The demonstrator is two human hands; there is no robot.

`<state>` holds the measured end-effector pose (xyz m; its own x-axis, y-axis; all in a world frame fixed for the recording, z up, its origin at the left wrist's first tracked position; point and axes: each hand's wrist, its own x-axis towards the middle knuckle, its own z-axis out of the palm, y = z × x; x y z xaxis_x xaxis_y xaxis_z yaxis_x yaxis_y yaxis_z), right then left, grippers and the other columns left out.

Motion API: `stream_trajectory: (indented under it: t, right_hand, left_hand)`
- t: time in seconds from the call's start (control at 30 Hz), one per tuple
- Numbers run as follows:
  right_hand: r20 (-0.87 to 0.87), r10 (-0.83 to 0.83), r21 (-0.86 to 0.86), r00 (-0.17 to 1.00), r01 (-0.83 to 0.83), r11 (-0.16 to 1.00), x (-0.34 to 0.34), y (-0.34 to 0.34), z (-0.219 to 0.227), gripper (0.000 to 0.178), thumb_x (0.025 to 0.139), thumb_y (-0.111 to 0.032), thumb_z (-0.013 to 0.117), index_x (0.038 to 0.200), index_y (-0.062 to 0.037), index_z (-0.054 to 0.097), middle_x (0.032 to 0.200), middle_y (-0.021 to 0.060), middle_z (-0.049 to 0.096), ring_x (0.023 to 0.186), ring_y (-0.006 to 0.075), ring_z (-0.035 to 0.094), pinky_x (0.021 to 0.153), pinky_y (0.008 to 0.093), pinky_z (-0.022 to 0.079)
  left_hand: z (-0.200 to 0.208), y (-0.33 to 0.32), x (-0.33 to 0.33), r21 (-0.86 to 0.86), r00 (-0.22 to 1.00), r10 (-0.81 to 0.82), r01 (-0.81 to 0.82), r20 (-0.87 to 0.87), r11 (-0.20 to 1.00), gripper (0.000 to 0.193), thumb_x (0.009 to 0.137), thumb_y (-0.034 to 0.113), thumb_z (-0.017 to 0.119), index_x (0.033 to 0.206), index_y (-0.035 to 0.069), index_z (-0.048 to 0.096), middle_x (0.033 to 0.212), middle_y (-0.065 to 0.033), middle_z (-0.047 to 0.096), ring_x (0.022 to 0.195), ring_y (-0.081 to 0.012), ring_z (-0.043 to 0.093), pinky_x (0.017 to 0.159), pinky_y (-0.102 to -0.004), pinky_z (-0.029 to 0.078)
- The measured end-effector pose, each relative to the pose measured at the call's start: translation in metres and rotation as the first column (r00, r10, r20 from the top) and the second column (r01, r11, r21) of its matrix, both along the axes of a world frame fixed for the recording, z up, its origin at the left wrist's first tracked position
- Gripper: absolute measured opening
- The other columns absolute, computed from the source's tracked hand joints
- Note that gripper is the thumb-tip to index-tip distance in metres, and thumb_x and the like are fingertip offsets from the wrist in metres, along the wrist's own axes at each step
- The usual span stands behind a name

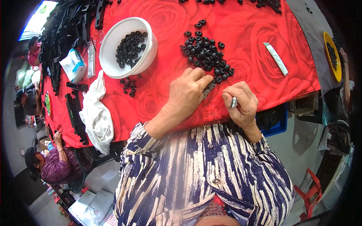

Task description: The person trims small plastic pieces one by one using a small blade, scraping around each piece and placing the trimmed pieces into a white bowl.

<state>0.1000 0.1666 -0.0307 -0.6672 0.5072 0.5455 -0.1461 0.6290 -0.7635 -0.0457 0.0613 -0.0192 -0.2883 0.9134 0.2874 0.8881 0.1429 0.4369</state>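
On the red rose-patterned tablecloth lies a loose pile of small round black plastic parts (pixel 201 49). My left hand (pixel 188 90) is closed at the pile's near edge, its fingers curled down. A ragged grey piece (pixel 209 89) shows by those fingertips; whether they grip it or a part beneath is hidden. To its right, my right hand (pixel 243 103) is wrapped round a small tool with a shiny metal end (pixel 233 102), held just above the table's near edge. A white bowl (pixel 151 49) with more of the black parts in it stands left of the pile.
Beside the bowl lie a few parts (pixel 129 86) and a crumpled white cloth (pixel 97 116). Long black plastic pieces (pixel 71 34) heap up at far left. A pale flat strip (pixel 276 59) lies right. A yellow plate (pixel 327 37) is beyond. Someone in purple (pixel 56 165) sits at left.
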Motion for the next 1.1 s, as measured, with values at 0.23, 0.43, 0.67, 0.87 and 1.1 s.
stream_trajectory:
  t: [0.23, 0.43, 0.67, 0.87, 1.1]
  right_hand:
    - [0.004, -0.012, -0.036, 1.0, 0.012, 0.999, 0.0, 0.0, -0.001, 0.019, 0.071, 0.001, 0.069, 0.088, -0.0009, 0.061, 0.074, 0.0098, 0.055, 0.058, 0.0212, 0.055, 0.05, 0.03, 0.043]
    - [-0.022, 0.126, -0.196, 0.992, -0.127, 0.972, 0.0, 0.0, 0.01, 0.026, 0.075, 0.0, 0.068, 0.101, 0.0001, 0.063, 0.079, 0.0059, 0.054, 0.062, 0.0107, 0.049, 0.053, 0.0235, 0.038]
    - [0.007, 0.314, -0.206, 0.95, -0.305, 0.93, -0.005, -0.008, 0.008, 0.029, 0.072, -0.004, 0.072, 0.1, -0.0007, 0.065, 0.083, 0.007, 0.056, 0.067, 0.0125, 0.054, 0.056, 0.0236, 0.043]
    - [0.014, 0.295, -0.087, 0.955, -0.293, 0.952, 0.0, -0.015, 0.017, 0.031, 0.072, -0.004, 0.073, 0.101, 0.0001, 0.065, 0.084, 0.0095, 0.058, 0.07, 0.0155, 0.058, 0.056, 0.0251, 0.045]
    - [-0.053, 0.285, -0.12, 0.957, -0.29, 0.95, -0.003, -0.016, 0.016, 0.031, 0.064, -0.003, 0.075, 0.094, 0.0003, 0.065, 0.077, 0.0093, 0.058, 0.062, 0.0188, 0.06, 0.051, 0.0276, 0.047]
  left_hand:
    - [0.002, -0.001, 0.002, 0.028, 0.999, 0.036, -0.037, 0.025, 0.999, 0.018, 0.077, 0.017, 0.066, 0.093, 0.01, 0.063, 0.082, -0.0042, 0.058, 0.072, -0.0215, 0.058, 0.058, -0.0326, 0.048]
    - [0.031, -0.026, 0.0, -0.213, 0.227, 0.195, 0.056, 0.954, 0.976, 0.02, 0.086, 0.018, 0.062, 0.098, 0.002, 0.063, 0.078, 0.001, 0.058, 0.068, -0.0072, 0.055, 0.056, -0.0246, 0.046]
    - [0.015, -0.046, 0.018, -0.115, -0.28, 0.105, -0.019, 0.954, 0.993, 0.022, 0.086, 0.018, 0.062, 0.1, 0.001, 0.064, 0.079, -0.0005, 0.061, 0.07, -0.0063, 0.056, 0.062, -0.0201, 0.045]
    - [0.02, -0.052, 0.026, -0.221, -0.434, 0.175, -0.059, 0.884, 0.973, 0.019, 0.086, 0.013, 0.061, 0.099, 0.0, 0.064, 0.077, -0.0025, 0.062, 0.067, -0.0075, 0.057, 0.061, -0.0187, 0.046]
    - [0.014, -0.053, 0.034, -0.132, -0.525, 0.055, -0.11, 0.849, 0.985, 0.018, 0.087, 0.011, 0.057, 0.1, 0.0, 0.062, 0.079, -0.0047, 0.062, 0.066, -0.0089, 0.058, 0.057, -0.0207, 0.048]
